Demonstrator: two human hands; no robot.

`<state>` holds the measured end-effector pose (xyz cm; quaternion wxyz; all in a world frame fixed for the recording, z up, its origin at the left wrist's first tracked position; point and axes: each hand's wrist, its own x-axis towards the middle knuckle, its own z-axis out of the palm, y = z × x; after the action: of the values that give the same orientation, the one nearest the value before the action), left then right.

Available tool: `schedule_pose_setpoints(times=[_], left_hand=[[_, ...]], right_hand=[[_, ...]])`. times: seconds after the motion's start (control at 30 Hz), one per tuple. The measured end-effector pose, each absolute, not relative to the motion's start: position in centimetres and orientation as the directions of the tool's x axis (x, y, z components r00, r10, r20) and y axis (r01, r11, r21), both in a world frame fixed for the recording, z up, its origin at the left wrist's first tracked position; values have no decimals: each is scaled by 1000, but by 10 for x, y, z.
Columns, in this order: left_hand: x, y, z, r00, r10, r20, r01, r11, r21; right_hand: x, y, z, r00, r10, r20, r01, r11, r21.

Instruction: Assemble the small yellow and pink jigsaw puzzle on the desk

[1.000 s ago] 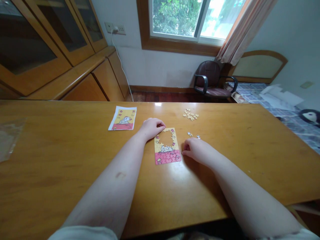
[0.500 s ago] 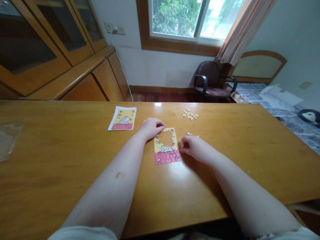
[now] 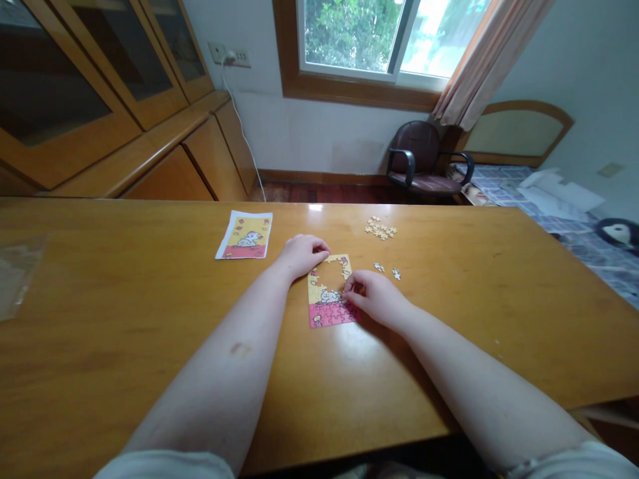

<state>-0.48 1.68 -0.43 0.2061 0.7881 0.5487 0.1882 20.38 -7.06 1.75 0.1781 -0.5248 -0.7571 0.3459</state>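
A partly assembled jigsaw puzzle (image 3: pixel 333 314) lies on the table, pink below and yellow above, with a white cartoon animal and a gap in its upper middle. My left hand (image 3: pixel 303 255) rests at its upper left corner, fingers curled and touching the edge. Over the puzzle's right side, my right hand (image 3: pixel 377 296) has thumb and fingertips pinched together near the white animal; whatever is between them is too small to make out. Just beyond that hand lie loose white puzzle pieces (image 3: pixel 396 273). Farther back is a pile of yellow puzzle pieces (image 3: pixel 381 230).
A picture card (image 3: pixel 248 239) showing a similar design lies left of the puzzle. A clear plastic bag (image 3: pixel 20 273) is at the table's far left. Beyond the wooden table (image 3: pixel 150 299) stand a chair (image 3: pixel 417 156) and a bed (image 3: pixel 529 193); cabinets (image 3: pixel 150 153) line the left.
My right hand has moved left from beside the puzzle to over its right side, uncovering the loose white pieces. My left hand has stayed at the upper left corner.
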Motion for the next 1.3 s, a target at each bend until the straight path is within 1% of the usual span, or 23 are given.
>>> schedule_pose_setpoints(times=[0.1, 0.17, 0.27, 0.33, 0.5, 0.87, 1.3], left_hand=[[-5, 17, -4, 329, 941, 74, 786, -316, 531], [-5, 17, -5, 330, 941, 71, 787, -316, 530], [-5, 17, -5, 328, 942, 67, 788, -312, 531], [-5, 17, -5, 327, 942, 69, 787, -313, 532], [-5, 17, -6, 322, 945, 65, 788, -305, 535], [-3, 15, -2, 317, 946, 65, 789, -301, 535], [-5, 17, -6, 327, 942, 74, 785, -315, 534]], right_hand=[[209, -69, 20, -444, 895, 38, 703, 375, -604], [214, -68, 23, -534, 840, 97, 675, 493, -549], [219, -69, 27, -686, 717, 124, 580, 642, -501], [219, -70, 28, -738, 665, 118, 549, 692, -469], [216, -73, 28, -751, 656, 82, 579, 712, -397], [212, -72, 23, -738, 665, 113, 583, 713, -388], [208, -72, 21, -725, 680, 108, 605, 705, -370]])
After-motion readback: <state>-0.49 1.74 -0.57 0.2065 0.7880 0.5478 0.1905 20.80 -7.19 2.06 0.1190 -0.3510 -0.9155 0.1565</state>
